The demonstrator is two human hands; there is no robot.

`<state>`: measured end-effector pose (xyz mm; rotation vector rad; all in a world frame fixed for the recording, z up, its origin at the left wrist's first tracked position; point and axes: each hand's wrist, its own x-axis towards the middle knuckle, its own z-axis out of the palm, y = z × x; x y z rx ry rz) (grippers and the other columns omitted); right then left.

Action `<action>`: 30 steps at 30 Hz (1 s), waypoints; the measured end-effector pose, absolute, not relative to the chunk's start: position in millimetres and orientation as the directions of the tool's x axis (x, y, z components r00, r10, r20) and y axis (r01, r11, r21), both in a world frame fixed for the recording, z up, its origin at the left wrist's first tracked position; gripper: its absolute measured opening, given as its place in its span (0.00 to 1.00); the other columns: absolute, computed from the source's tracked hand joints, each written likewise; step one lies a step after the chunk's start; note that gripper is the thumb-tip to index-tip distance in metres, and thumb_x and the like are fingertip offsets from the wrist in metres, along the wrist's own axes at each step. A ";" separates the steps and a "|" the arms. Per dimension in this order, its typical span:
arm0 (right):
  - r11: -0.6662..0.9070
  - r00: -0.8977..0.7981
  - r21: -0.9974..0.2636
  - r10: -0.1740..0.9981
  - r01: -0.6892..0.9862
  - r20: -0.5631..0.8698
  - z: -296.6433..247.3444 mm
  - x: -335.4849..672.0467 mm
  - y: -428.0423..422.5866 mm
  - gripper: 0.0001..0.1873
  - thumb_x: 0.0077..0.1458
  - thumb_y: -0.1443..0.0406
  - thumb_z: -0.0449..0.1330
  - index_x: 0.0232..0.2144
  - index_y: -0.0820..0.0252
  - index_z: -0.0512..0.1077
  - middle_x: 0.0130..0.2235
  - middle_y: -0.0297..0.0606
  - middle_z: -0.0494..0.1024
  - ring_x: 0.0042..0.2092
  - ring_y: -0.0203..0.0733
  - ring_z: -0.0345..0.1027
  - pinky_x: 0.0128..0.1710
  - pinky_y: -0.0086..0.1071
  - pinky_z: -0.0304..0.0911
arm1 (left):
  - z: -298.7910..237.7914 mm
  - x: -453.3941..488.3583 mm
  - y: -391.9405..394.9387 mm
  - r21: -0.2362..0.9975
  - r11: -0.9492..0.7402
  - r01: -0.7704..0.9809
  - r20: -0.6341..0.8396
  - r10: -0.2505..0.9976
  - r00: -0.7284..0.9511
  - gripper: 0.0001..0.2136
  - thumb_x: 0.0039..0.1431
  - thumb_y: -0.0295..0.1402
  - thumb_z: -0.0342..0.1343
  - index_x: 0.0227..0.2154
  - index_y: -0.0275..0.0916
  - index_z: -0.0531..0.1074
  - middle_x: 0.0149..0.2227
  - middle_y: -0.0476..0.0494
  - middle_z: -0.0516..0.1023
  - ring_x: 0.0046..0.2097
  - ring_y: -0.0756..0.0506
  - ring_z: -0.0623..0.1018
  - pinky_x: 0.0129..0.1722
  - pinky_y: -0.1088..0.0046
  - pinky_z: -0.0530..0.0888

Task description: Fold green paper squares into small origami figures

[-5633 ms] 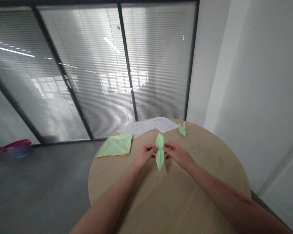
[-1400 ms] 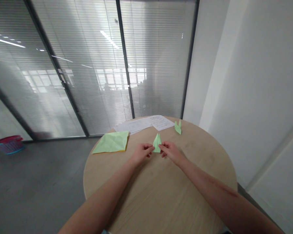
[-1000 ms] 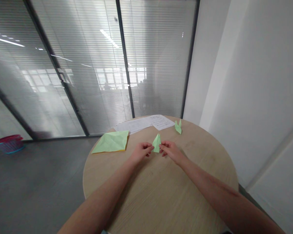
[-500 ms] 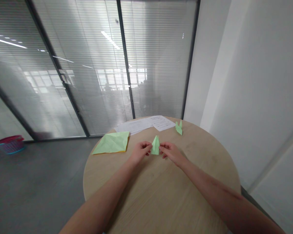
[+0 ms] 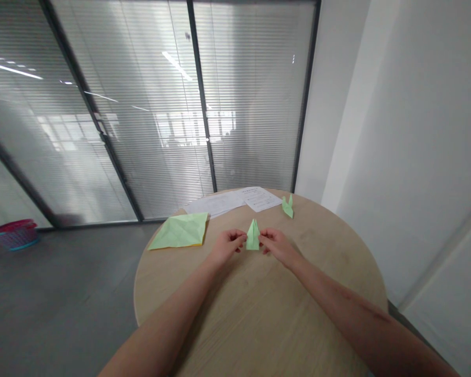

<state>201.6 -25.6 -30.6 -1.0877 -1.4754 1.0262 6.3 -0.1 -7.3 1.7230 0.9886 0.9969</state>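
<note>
A small light-green folded paper (image 5: 253,236) with a pointed, split top is held up between my two hands over the middle of the round table. My left hand (image 5: 230,244) pinches its left edge between thumb and fingers. At its right edge, my right hand (image 5: 277,243) pinches it the same way. Farther back to the right stands a finished-looking green origami figure (image 5: 288,206) with two upright points, apart from both hands. Left of my left hand lies a stack of green paper sheets (image 5: 182,230) with a yellow edge below.
The round wooden table (image 5: 255,314) fills the lower middle. White sheets (image 5: 215,203), and a printed page (image 5: 259,198), lie at its far edge. Behind is a glass partition with blinds (image 5: 255,104); a white wall (image 5: 424,157) is on the right. A red and blue basket (image 5: 15,235) sits on the floor.
The folded paper has shifted slightly right with both hands and now faces me more squarely. Both hands keep their pinch on its edges.
</note>
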 end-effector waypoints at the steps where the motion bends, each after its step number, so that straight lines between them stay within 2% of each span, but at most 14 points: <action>1: 0.242 -0.102 -0.962 0.968 0.129 0.230 -30.4 201.6 -25.7 0.11 0.53 0.58 0.57 0.32 0.61 0.72 0.31 0.37 0.74 0.31 0.36 0.68 0.25 0.25 0.64 | -6.9 6.3 -0.3 0.937 -0.288 0.198 0.207 0.913 0.353 0.13 0.50 0.41 0.59 0.30 0.35 0.76 0.27 0.47 0.74 0.27 0.50 0.71 0.26 0.75 0.71; 11: 0.216 -0.098 -0.964 0.974 0.157 0.202 -34.4 201.8 -23.9 0.11 0.52 0.57 0.59 0.31 0.59 0.71 0.30 0.34 0.74 0.26 0.33 0.65 0.23 0.25 0.62 | -5.4 5.3 0.9 0.933 -0.302 0.197 0.221 0.910 0.351 0.12 0.51 0.41 0.58 0.27 0.35 0.74 0.24 0.49 0.72 0.25 0.51 0.71 0.25 0.75 0.71; 19: 0.242 -0.130 -0.960 0.966 0.140 0.224 -35.4 200.1 -24.2 0.14 0.52 0.57 0.59 0.36 0.61 0.73 0.33 0.38 0.76 0.29 0.35 0.68 0.23 0.25 0.63 | -4.1 6.2 -2.0 0.929 -0.320 0.185 0.239 0.903 0.358 0.10 0.51 0.39 0.56 0.25 0.36 0.70 0.23 0.51 0.68 0.25 0.51 0.70 0.25 0.76 0.71; 30: 0.221 -0.108 -0.968 0.972 0.123 0.208 -39.4 200.3 -21.5 0.17 0.56 0.57 0.57 0.44 0.59 0.72 0.34 0.40 0.76 0.33 0.38 0.70 0.23 0.26 0.65 | -3.9 5.8 0.1 0.938 -0.301 0.174 0.241 0.923 0.300 0.11 0.50 0.40 0.57 0.26 0.36 0.70 0.23 0.50 0.69 0.25 0.51 0.70 0.24 0.76 0.71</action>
